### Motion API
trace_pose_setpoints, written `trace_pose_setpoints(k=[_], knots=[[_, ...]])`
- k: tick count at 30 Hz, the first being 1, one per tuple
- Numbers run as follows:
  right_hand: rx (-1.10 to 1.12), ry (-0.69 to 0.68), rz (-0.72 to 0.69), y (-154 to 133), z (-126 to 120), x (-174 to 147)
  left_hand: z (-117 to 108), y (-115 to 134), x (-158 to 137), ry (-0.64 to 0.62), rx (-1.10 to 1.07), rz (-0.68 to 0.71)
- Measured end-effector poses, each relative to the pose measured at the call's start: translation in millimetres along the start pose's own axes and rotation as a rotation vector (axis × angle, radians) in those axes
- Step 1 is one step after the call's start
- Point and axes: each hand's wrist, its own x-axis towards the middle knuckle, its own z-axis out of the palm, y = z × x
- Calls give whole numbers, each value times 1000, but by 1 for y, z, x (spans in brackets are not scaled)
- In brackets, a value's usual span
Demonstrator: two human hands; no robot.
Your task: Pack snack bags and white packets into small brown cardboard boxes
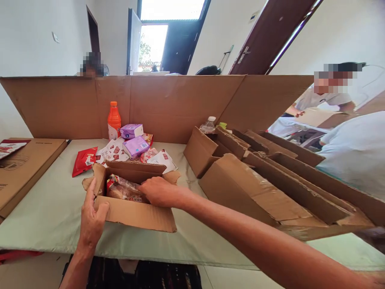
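In front of me an open cardboard box stands on the pale green tablecloth. My left hand grips its left end, thumb on the front wall and fingers along the side. Inside lies a clear-wrapped food packet with red print and brownish contents, perhaps bread. My right hand reaches into the box with fingers curled at the packet's right end; its fingertips are partly hidden. Just behind the box are a red pouch, white snack packets, two purple tissue packs and an orange drink bottle.
A large cardboard divider runs along the back. On the right, open cardboard boxes stand close together, with a clear bottle behind. A flat carton lies at the left. Other people are beyond the divider and at the right.
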Motion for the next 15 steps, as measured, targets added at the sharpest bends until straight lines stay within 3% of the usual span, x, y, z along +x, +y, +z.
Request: trace_pose_setpoints(k=[5, 8, 11, 15], knots=[[10, -30, -32, 2, -2, 4, -5, 9, -2, 8, 69, 114], [44, 157, -14, 6, -6, -14, -8, 4, -8, 35, 97, 214], [108, 372, 94, 5, -7, -32, -9, -3, -12, 26, 89, 277], [160, 182, 116, -5, -1, -31, -9, -3, -5, -49, 161, 430]])
